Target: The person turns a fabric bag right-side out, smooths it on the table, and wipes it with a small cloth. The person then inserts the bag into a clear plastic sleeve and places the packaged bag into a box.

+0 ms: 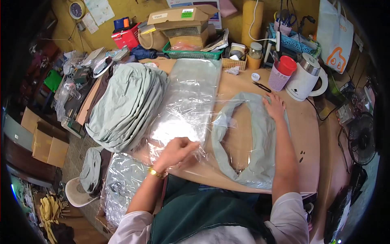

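Observation:
A folded grey-green cloth piece [264,150] lies in a ring shape on the brown table, with clear plastic over it. My right hand [275,106] lies on its upper right part, fingers spread. Left of it, my left hand [178,152] is closed at the near end of a stack of clear plastic bags [191,93]; what its fingers hold, if anything, is hard to make out in the glare. A tall pile of grey-green cloth [126,103] sits left of the bags.
At the back right stand a white kettle [302,77], a pink cup [279,75] and black tweezers [262,86]. A green basket [193,53] holds boxes at the back. Filled plastic packages [124,187] lie below the table's left edge, near a white chair [79,193].

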`<state>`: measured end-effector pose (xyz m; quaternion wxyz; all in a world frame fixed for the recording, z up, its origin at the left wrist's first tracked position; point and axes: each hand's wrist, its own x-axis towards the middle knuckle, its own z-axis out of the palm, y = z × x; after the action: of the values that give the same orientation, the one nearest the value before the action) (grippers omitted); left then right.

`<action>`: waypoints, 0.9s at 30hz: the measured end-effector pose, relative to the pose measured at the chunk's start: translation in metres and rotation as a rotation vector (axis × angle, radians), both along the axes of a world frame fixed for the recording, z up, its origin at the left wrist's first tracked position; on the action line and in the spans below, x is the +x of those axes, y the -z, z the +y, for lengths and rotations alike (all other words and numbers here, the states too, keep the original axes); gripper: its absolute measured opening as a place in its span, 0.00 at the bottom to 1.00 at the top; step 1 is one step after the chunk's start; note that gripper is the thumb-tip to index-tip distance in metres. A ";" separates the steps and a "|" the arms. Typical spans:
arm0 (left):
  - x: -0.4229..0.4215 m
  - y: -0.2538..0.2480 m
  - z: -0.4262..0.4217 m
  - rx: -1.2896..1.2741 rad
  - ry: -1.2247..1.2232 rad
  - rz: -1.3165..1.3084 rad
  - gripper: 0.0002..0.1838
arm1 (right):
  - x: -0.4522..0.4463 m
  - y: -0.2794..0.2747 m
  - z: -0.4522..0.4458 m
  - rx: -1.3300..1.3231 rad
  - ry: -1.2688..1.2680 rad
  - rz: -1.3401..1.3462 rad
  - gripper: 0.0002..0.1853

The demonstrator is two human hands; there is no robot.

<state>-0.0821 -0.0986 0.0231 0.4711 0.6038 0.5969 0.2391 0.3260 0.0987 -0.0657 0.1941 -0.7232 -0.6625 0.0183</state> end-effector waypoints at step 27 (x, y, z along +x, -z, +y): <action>0.060 0.015 0.008 -0.373 -0.259 -1.275 0.13 | -0.039 -0.009 -0.115 0.005 0.145 0.020 0.28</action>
<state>-0.0218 -0.0905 0.0078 0.7949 0.1768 0.3013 0.4961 0.2874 -0.0158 -0.0566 0.2030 -0.7686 -0.6066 0.0098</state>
